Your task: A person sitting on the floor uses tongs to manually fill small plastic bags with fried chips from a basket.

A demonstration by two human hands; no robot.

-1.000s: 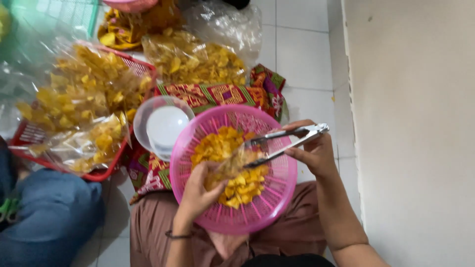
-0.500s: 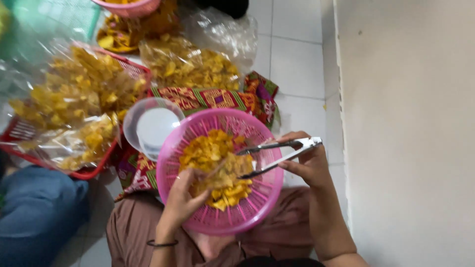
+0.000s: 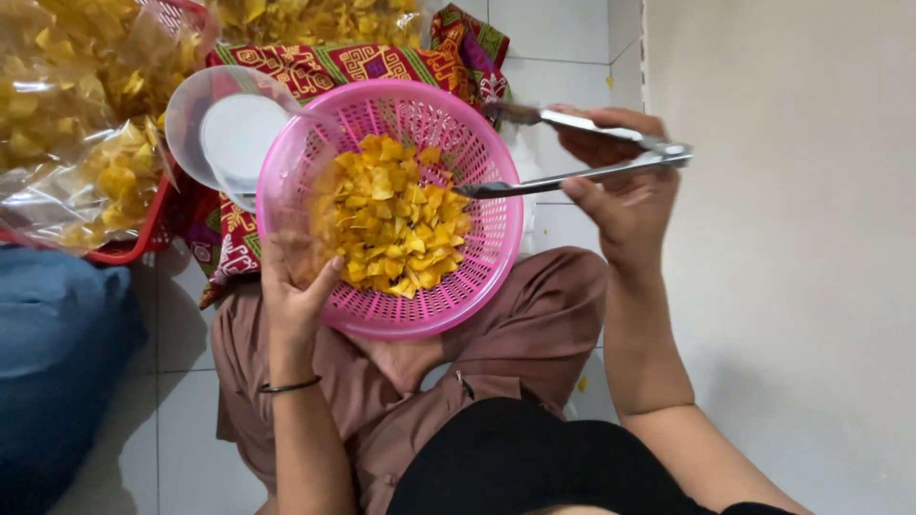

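Note:
A pink plastic basket [image 3: 382, 324] rests on my lap, holding a heap of yellow chips [image 3: 396, 215]. At the basket's left rim my left hand [image 3: 291, 291] grips a small clear plastic bag [image 3: 307, 234] partly filled with chips. My right hand [image 3: 620, 186] holds metal tongs [image 3: 572, 167] over the basket's right rim. The tong arms are spread and the tips carry no chips.
A stack of clear round plastic containers [image 3: 234, 133] lies beside the basket on a patterned red cloth [image 3: 324, 62]. A red tray [image 3: 124, 250] with filled bags of chips [image 3: 86, 114] is at the left. Another person's blue-clad leg [image 3: 57, 353] is at lower left. A wall [image 3: 782, 238] rises to the right.
My right hand has drawn the tongs out of the chips toward the basket's right rim. My left hand has shifted the bag to the left rim. The view has moved closer.

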